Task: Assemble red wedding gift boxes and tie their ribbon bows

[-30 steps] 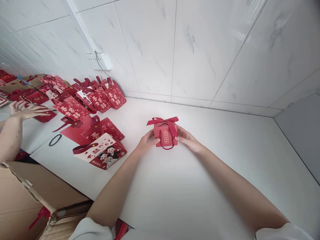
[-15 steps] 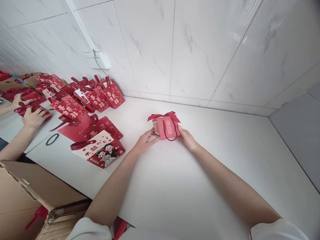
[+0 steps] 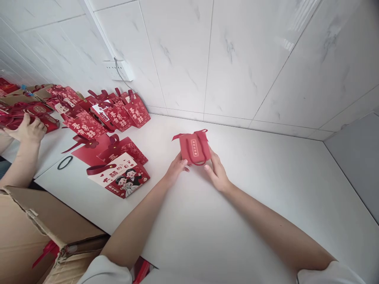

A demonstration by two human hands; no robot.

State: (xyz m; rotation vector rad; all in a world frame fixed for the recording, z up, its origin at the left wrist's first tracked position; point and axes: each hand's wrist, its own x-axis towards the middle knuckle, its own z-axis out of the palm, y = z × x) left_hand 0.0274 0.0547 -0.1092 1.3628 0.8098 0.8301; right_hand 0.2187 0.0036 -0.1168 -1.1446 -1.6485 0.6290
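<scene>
A small red gift box (image 3: 186,148) with a rope handle, a ribbon on top and a printed label on its front is between my two hands over the white table (image 3: 189,225). My left hand (image 3: 176,169) grips its lower left side, thumb at the front corner. On the opposite side, my right hand (image 3: 218,171) has its fingers against the box, partly hidden behind it, with the thumb apart from the front. The box's front face is turned toward me and tilted slightly. Whether its base touches the table I cannot tell.
Left of my arm stand several red gift boxes, the nearest a white-and-red box with a cartoon couple (image 3: 121,177). A black ring (image 3: 65,162) lies by them. An open cardboard box (image 3: 53,213) is at lower left. Another person's hand (image 3: 31,128) handles red boxes at far left.
The gift box has turned so its front faces me more squarely and its left side no longer shows. My right thumb has come away from its edge. The other person's hands shifted left.
</scene>
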